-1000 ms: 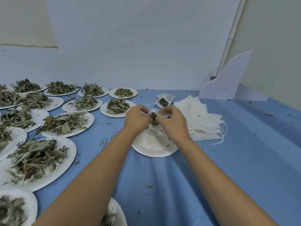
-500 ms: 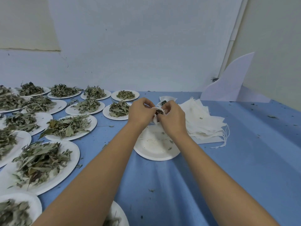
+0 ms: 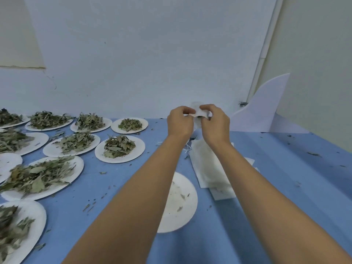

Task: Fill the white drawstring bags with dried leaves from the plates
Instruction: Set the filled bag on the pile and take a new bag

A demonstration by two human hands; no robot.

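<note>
Over the table's [image 3: 285, 168] far edge, left hand [image 3: 180, 121] and right hand [image 3: 215, 123] pinch the bag [image 3: 200, 113], its top I think; pull evenly.

From here the small white bag [image 3: 200, 113] is mostly covered by the left hand [image 3: 180, 121] and right hand [image 3: 216, 124]; only a dark speck of filling shows. The right forearm [image 3: 266, 187] hides part of the stack of empty bags [image 3: 206, 164], and the left forearm [image 3: 142, 197] covers the near plate [image 3: 182, 212] on one side. The plates at the left edge [image 3: 9, 161] are cut off, and the nearest leaves [image 3: 11, 229] are blurred.
</note>
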